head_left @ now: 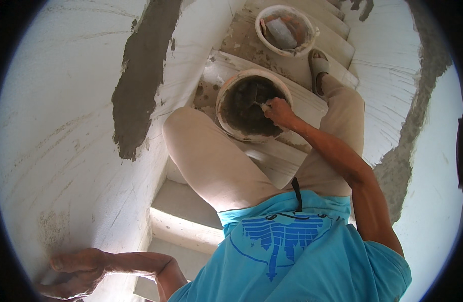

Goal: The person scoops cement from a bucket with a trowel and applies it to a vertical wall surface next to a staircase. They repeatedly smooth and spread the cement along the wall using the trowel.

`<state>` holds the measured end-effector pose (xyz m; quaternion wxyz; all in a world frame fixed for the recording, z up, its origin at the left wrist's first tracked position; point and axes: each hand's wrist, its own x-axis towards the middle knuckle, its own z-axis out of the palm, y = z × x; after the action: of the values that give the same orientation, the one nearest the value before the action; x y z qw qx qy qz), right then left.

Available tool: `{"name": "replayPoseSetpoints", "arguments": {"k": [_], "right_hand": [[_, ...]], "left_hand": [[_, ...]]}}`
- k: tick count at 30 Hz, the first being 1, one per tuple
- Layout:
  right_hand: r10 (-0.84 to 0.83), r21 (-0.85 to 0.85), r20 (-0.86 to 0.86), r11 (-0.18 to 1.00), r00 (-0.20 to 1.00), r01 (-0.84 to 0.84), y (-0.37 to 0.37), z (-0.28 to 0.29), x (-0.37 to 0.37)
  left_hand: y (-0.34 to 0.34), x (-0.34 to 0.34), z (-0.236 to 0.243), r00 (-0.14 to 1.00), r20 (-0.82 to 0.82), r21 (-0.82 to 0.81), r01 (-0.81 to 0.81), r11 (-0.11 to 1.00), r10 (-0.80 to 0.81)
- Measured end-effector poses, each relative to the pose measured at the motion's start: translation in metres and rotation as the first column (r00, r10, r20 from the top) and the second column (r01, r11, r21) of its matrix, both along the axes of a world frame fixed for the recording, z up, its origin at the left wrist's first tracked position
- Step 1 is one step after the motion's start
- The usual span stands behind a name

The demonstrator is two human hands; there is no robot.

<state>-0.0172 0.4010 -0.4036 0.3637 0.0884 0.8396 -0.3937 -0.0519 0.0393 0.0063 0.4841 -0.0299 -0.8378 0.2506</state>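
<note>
My right hand [279, 111] grips the handle of a trowel [255, 99], whose blade is down in a round bucket [225, 108] of dark, wet grey mix between my knees. My left hand [78, 269] is at the lower left against the white wall [55, 151], its fingers apart and partly in shadow. A long patch of dark grey plaster [136, 85] runs up that wall.
A smaller white bucket [261, 30] with a grey block inside stands higher on the concrete steps [332, 40]. My sandalled foot [319, 68] is beside it. The right wall [387, 75] has a grey plaster band. More steps [186, 221] descend below my legs.
</note>
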Motion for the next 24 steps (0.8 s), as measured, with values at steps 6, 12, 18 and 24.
{"name": "replayPoseSetpoints", "arguments": {"k": [6,12,18,24], "right_hand": [[0.299,0.269,-0.141,0.929,0.944,-0.254,0.006,0.020,-0.002],[0.229,0.278,-0.142,0.943,0.963,-0.183,0.010,0.037,-0.006],[0.149,0.162,-0.051,0.977,0.988,-0.139,-0.007,-0.005,-0.006],[0.228,0.196,-0.076,0.958,0.971,-0.210,-0.004,-0.004,0.002]], "left_hand": [[-0.002,0.002,0.002,0.999,-0.027,-0.037,-0.036,0.999,0.035],[-0.002,0.000,0.000,0.997,-0.051,-0.056,-0.057,0.997,0.054],[-0.002,-0.004,-0.002,0.994,-0.082,-0.104,-0.087,0.991,0.079],[-0.006,-0.002,-0.001,0.996,-0.069,-0.121,-0.072,0.990,0.064]]}}
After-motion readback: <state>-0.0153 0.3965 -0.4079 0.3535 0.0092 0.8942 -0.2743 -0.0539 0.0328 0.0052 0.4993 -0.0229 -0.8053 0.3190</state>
